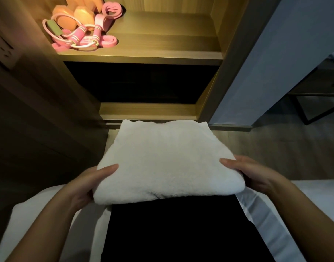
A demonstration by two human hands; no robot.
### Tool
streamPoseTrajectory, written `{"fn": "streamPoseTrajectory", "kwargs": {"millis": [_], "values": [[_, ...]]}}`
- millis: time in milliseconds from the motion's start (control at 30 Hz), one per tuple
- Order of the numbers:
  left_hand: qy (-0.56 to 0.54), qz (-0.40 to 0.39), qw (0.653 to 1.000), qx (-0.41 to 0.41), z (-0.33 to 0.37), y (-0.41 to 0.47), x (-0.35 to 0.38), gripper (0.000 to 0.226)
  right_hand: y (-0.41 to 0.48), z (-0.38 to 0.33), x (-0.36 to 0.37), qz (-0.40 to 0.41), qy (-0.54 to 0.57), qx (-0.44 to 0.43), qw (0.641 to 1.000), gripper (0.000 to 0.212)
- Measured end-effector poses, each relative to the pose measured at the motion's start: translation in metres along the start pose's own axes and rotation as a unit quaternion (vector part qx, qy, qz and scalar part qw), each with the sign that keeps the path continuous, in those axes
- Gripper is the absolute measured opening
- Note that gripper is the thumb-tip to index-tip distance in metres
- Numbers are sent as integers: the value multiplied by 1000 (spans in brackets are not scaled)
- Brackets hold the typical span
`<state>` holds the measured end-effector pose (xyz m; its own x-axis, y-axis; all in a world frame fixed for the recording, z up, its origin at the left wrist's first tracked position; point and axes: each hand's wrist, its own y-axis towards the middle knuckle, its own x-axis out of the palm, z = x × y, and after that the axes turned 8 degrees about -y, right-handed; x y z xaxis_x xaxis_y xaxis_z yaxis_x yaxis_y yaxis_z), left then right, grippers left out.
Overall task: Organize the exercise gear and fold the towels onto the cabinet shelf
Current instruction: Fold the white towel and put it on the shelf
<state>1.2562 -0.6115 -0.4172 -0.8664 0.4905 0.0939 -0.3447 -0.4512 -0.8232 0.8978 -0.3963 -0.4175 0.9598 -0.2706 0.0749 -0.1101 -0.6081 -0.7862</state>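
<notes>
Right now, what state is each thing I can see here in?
white towel: folded, held up in front of the cabinet, not yet on a shelf.
left hand: grips the towel's left edge.
right hand: grips the towel's right edge.
jump rope: loosely coiled on the lit shelf.
orange dumbbell: lying behind the rope.
cabinet shelf: lit, right part bare.

Pretty dim room around me. Warm light glows inside the wooden cabinet (230, 53) over its shelf (162, 35), and the compartment (143, 82) below is dark. Socket panel (3, 48) far left, grey-blue wall (266, 72) to the right, wood-look floor (266, 148), dark metal-frame table (317, 95) beyond, white bed (323, 195) close by.
</notes>
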Motion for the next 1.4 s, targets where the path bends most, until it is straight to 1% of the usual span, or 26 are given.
{"fn": "streamPoseTrajectory", "kwargs": {"millis": [33,100,133,200,233,267,333,400,467,500,600,667,733,800,900,967,1033,1067,1100,1133,1167,1200,1233,1267,1333,1400], "values": [[0,15,999,39,-1,-2,1,51,-3,0,3,26,-1,-36,999,58],[15,70,990,121,1,-3,7,40,-5,-6,9,133,-30,-108,985,34],[24,97,983,151,2,-1,10,36,-5,-8,11,179,-64,-132,973,31],[35,133,973,185,0,-1,13,33,-7,-9,11,227,-145,-150,951,34],[44,136,971,190,-4,-2,12,34,-9,-6,8,226,-172,-141,948,37],[53,128,973,182,-9,-4,9,39,-12,0,4,199,-183,-119,955,41],[64,84,984,141,-26,-10,0,58,-20,21,-2,100,-167,-62,979,47],[50,22,993,108,-42,-16,-7,84,-25,41,-6,17,-131,-40,990,50],[33,1,994,108,-52,-17,-11,104,-25,49,-9,-5,-122,-59,991,59],[38,3,992,122,-54,-17,-12,107,-25,49,-9,10,-146,-78,986,64],[107,31,980,167,-55,-18,-8,87,-23,47,-5,68,-209,-129,967,76],[165,56,961,214,-55,-18,-7,74,-24,50,-3,82,-222,-156,959,76],[173,75,946,265,-51,-18,-6,58,-25,49,-9,108,-204,-170,958,73],[152,86,942,288,-47,-17,-5,48,-24,45,-19,133,-170,-176,961,72],[111,93,949,279,-50,-18,-3,58,-25,46,-18,133,-179,-159,962,72],[114,106,943,294,-59,-22,-2,71,-29,54,-7,133,-197,-167,957,87],[160,106,917,350,-69,-26,-1,88,-32,60,4,143,-247,-203,937,103],[206,99,898,375,-72,-29,-1,98,-33,63,8,149,-298,-221,917,105],[277,96,871,394,-76,-31,-1,108,-33,66,12,164,-368,-233,885,106],[363,104,831,409,-79,-31,-1,113,-31,70,16,192,-440,-238,844,102],[435,128,786,421,-81,-29,0,111,-29,72,22,230,-492,-246,803,95],[477,158,746,437,-81,-27,3,104,-26,72,27,274,-518,-262,767,85],[499,185,715,453,-77,-26,5,94,-23,69,31,311,-521,-283,743,72],[505,202,699,465,-68,-25,7,84,-22,62,33,332,-514,-300,732,59],[493,208,690,487,-33,-28,8,67,-20,36,30,350,-494,-336,721,45],[468,187,707,495,14,-36,8,57,-23,-6,20,359,-464,-369,721,39]]}}
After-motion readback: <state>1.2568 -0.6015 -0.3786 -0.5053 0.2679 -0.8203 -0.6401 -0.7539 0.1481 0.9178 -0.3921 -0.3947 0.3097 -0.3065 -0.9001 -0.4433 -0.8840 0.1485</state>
